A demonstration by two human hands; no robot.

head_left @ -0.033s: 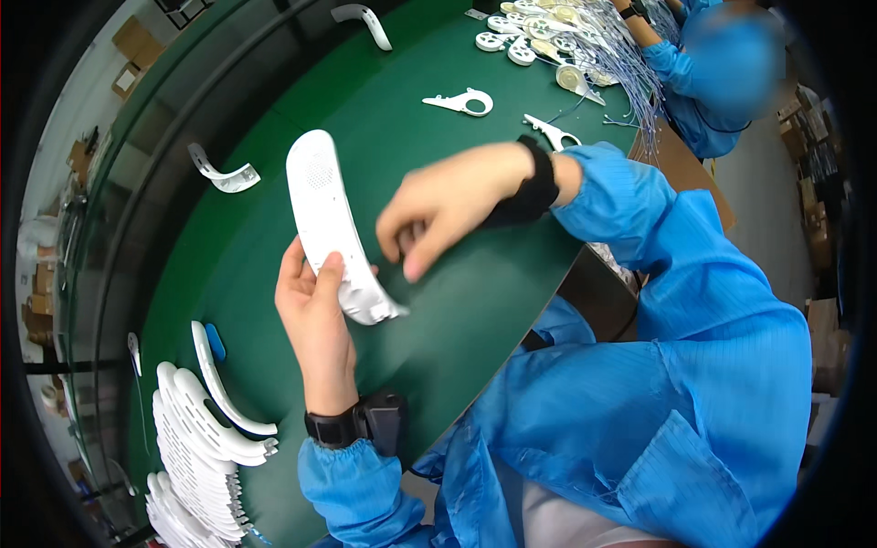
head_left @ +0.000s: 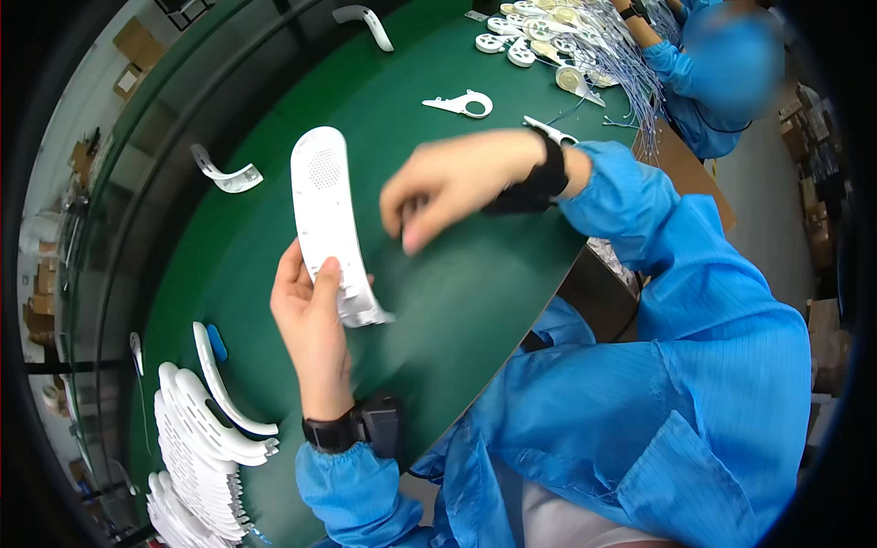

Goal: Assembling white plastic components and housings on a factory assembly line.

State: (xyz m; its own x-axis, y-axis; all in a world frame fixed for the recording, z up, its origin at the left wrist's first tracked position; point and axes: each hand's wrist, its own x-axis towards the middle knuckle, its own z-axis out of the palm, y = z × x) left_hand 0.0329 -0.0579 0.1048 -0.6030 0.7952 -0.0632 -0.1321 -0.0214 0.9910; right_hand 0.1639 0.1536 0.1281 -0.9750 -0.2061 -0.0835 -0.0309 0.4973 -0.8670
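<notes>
My left hand [head_left: 312, 306] holds the lower part of a long white curved plastic shell [head_left: 322, 205], thumb on its face and fingers behind. The shell stands nearly upright above the table, with a patch of small holes near its rounded top and small clips at its lower end. My right hand [head_left: 438, 196] hovers to its right, apart from it. Its fingers are loosely bent and the thumb stands away from them; motion blurs them, and nothing shows between them. A white part with a ring [head_left: 466, 103] lies beyond this hand, and a similar part [head_left: 548, 129] is partly covered by my wrist.
On the green table [head_left: 457, 292], a stack of white slotted shells [head_left: 196, 447] lies at the near left. Single curved pieces [head_left: 233, 178] rest farther off. White round parts with wires [head_left: 539, 36] are heaped at the far right, beside a co-worker in a blue sleeve [head_left: 665, 62].
My left hand has turned the shell slightly more upright and raised its lower end. My right hand has shifted a little upward and to the right.
</notes>
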